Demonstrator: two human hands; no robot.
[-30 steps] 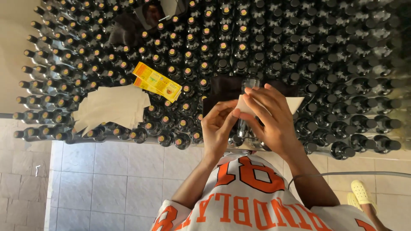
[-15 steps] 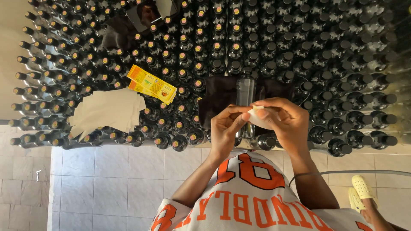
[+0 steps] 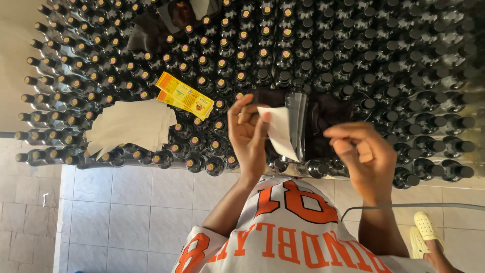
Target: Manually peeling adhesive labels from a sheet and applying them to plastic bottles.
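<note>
While pinched by left hand (image 3: pixel 246 132), thin white paper label (image 3: pixel 277 130)

Table (image 3: pixel 10 135) packed with dark bottles (image 3: pixel 323 55)

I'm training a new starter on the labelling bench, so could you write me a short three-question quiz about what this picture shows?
1. Which hand holds the white paper slip?
2. True or false: the right hand grips the clear bottle.
3. The stack of yellow labels lies: A on the floor, B on the dark bottles, C in the left hand.

Key: 1. The left hand. 2. False; it is apart from it, holding nothing visible. 3. B.
</note>
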